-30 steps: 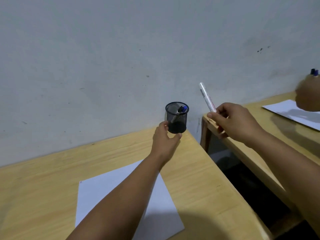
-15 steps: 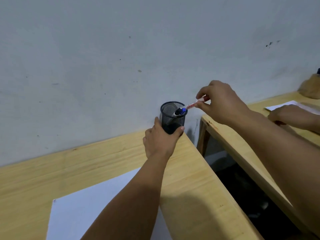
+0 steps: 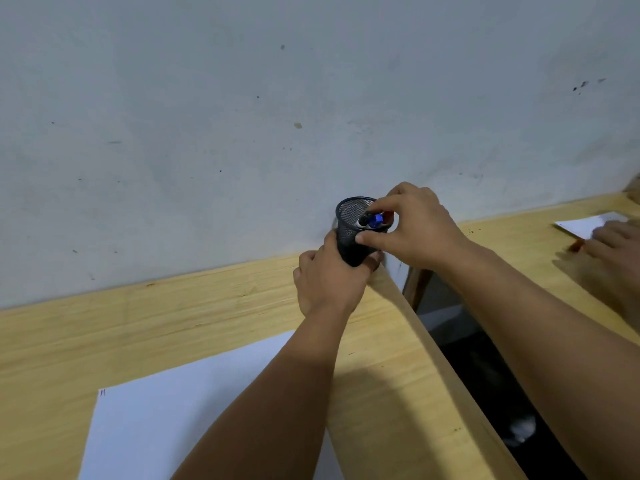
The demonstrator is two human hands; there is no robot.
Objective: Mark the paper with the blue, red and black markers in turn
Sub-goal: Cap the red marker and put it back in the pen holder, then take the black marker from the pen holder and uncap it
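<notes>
A black mesh pen cup (image 3: 349,221) stands at the far right corner of my wooden desk (image 3: 207,306), against the wall. My left hand (image 3: 330,277) is wrapped around its lower part. My right hand (image 3: 417,226) hovers at the cup's mouth, with index finger and thumb pinched on the end of the red marker (image 3: 388,214), whose body is down in the cup. The blue marker's cap (image 3: 375,220) sticks up beside it. I cannot make out a black marker. The white paper (image 3: 166,431) lies near me and bears small marks at its top-left corner (image 3: 102,393).
A grey wall (image 3: 242,116) rises right behind the desk. A dark gap (image 3: 485,368) separates my desk from a second wooden desk (image 3: 512,237) on the right. There another person's hand (image 3: 616,244) rests by a white sheet (image 3: 585,223).
My right hand has brought the red marker from the air down into the cup. My left hand has closed around the cup. The view has dropped and come closer.
</notes>
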